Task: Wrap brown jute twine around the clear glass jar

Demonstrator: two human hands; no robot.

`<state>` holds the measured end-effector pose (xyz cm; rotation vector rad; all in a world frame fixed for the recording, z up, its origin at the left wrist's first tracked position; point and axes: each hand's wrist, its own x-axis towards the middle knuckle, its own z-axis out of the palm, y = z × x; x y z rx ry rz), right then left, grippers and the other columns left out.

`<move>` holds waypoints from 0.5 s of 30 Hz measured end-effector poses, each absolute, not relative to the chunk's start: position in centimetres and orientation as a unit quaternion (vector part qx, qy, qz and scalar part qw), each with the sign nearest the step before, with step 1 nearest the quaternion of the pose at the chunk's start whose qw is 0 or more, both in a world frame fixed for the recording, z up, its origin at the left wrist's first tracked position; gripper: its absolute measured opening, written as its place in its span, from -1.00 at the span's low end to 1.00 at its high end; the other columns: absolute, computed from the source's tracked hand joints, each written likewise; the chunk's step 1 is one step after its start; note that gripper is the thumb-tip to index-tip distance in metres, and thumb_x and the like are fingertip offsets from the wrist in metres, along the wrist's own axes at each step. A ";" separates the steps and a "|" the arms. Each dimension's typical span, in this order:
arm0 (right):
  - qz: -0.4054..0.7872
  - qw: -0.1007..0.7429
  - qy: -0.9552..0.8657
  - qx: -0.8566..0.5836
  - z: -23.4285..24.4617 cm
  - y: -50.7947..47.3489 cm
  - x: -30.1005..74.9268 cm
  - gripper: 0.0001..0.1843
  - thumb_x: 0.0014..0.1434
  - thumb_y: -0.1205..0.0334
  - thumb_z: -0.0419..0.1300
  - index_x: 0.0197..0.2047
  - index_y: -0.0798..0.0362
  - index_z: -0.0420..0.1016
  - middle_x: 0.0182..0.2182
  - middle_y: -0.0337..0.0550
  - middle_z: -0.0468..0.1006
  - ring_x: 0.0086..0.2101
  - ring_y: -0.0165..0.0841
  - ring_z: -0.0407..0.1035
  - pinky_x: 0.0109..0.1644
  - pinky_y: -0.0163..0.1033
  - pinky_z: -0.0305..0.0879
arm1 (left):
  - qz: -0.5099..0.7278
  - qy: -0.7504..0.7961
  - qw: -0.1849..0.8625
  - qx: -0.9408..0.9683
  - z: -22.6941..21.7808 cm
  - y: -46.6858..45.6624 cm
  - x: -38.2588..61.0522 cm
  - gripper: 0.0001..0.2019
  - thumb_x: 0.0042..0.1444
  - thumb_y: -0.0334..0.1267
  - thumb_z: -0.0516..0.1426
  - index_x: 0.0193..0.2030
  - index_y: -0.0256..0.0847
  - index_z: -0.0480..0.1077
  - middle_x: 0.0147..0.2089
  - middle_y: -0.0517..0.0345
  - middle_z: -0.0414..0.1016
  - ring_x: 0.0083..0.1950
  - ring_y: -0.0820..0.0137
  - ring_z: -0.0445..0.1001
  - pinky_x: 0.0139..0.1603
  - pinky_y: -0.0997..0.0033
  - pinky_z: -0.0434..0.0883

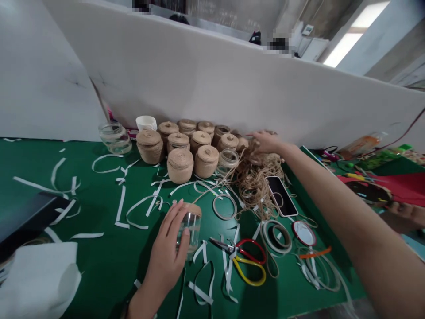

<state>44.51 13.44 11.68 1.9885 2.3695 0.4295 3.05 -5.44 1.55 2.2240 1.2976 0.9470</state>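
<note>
My left hand is wrapped round a clear glass jar near the front of the table, with brown twine covering its upper end. A strand of twine runs from this jar up to a tangled heap of jute twine. My right hand reaches far across to the back of that heap, its fingers in the twine and partly hidden. Just left of the heap is a bare glass jar. Several twine-covered jars with lids stand in rows behind.
Red-and-yellow-handled scissors lie open on the green table among white strips. Tape rolls and a phone are at right. White cups and another glass jar stand by the partition. Another person's hand is far right.
</note>
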 end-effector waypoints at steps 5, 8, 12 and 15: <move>0.068 0.006 0.747 0.662 11.9 11.7 42.8 -0.53 0.06 0.28 0.27 0.08 0.04 0.53 -0.17 -0.06 0.61 -0.25 -0.25 0.46 -0.09 -0.15 0.33 | 0.361 0.463 0.208 0.783 1.3 -5.5 3.0 -0.56 0.38 -0.26 -0.06 0.37 0.00 0.12 0.43 0.04 0.18 0.45 0.13 0.14 0.33 -0.02 0.34; 0.101 -0.099 0.703 0.697 13.0 8.6 40.5 -0.66 0.09 0.35 0.17 -0.06 0.10 0.59 -0.21 0.03 0.60 -0.15 -0.12 0.45 0.01 -0.01 0.30 | 0.360 0.468 0.218 0.777 1.2 -5.6 3.1 -0.56 0.38 -0.25 -0.06 0.37 0.01 0.12 0.44 0.05 0.16 0.46 0.14 0.12 0.33 -0.01 0.34; 0.010 -0.259 0.733 0.630 12.0 2.5 32.5 -0.76 0.24 0.24 0.11 -0.09 0.02 0.56 -0.24 -0.07 0.60 -0.19 -0.21 0.47 -0.10 -0.13 0.38 | 0.361 0.467 0.233 0.773 1.3 -5.8 3.0 -0.57 0.39 -0.25 -0.07 0.37 0.01 0.11 0.45 0.04 0.14 0.47 0.15 0.10 0.34 -0.01 0.33; -0.111 -0.282 0.783 0.543 9.2 -1.6 26.0 -0.72 0.35 0.11 0.07 0.04 -0.04 0.48 -0.06 -0.13 0.60 -0.04 -0.28 0.46 0.04 -0.16 0.38 | 0.362 0.465 0.233 0.774 1.4 -5.8 2.9 -0.58 0.39 -0.26 -0.07 0.36 0.00 0.13 0.44 0.03 0.15 0.47 0.15 0.10 0.35 -0.03 0.30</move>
